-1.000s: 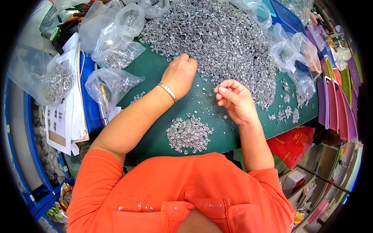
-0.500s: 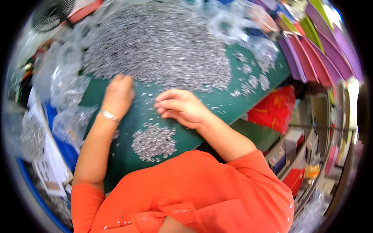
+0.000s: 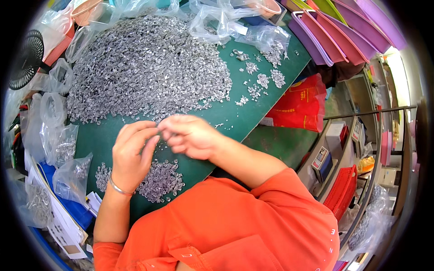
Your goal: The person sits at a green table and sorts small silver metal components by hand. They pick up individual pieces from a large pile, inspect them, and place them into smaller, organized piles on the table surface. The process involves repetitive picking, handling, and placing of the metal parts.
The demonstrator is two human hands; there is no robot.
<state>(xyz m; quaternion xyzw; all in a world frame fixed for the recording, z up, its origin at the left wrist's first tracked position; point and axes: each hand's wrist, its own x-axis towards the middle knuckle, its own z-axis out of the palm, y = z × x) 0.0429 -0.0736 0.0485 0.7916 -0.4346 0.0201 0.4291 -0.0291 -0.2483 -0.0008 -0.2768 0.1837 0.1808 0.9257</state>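
My left hand (image 3: 132,153), with a silver bangle at the wrist, and my right hand (image 3: 191,135) come together above the green table (image 3: 228,126). Thumb and fingertips of the left are pinched beside the curled fingers of the right; anything between them is too small to make out. Just beyond spreads a big heap of small clear plastic pieces (image 3: 149,67). Nearer my body, partly behind the left hand and wrist, lies a smaller pile of similar clear pieces (image 3: 162,180). Another little cluster (image 3: 103,176) shows left of that wrist.
Plastic bags (image 3: 72,178) line the left side beside a black fan (image 3: 27,58). Small clusters (image 3: 262,81) and a bag of pieces (image 3: 271,43) lie far right. Purple and pink bins (image 3: 325,38) stand beyond the table edge, above a red bag (image 3: 300,104).
My hands, apart before, have come together at the fingertips. My left hand has moved back from the heap's edge toward my body. The whole view has shifted.
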